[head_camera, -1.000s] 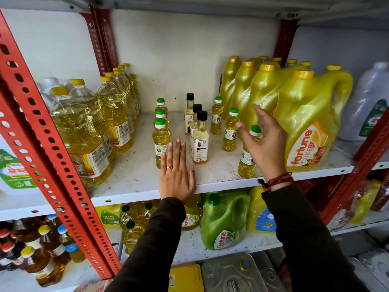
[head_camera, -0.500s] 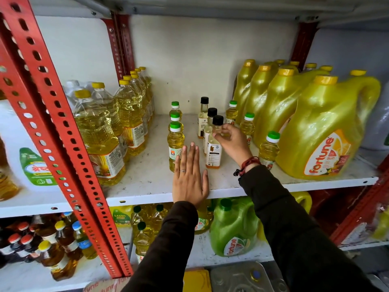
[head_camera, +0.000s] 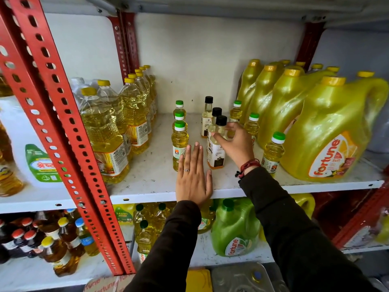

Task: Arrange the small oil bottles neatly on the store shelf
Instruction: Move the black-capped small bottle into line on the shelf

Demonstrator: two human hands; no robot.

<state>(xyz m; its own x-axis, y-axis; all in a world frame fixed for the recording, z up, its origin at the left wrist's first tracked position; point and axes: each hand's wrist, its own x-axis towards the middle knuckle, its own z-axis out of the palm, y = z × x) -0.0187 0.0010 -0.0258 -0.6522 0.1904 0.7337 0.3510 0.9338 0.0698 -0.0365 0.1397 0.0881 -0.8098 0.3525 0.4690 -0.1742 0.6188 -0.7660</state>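
Observation:
Small oil bottles stand in rows on the white shelf. Three green-capped bottles line up on the left. Three black-capped bottles sit in the middle; my right hand grips the neck of the front black-capped bottle, which stands upright on the shelf. More green-capped bottles run behind it, and one stands nearer the front at right. My left hand lies flat, palm down, fingers together, on the shelf edge beside the front green-capped bottle.
Tall clear oil bottles crowd the left side behind a red slotted upright. Big yellow jugs fill the right. The shelf below holds a green jug and more bottles.
My right hand moved left from the front right green-capped bottle to the front black-capped bottle and closed on its neck. The left hand stayed flat on the shelf.

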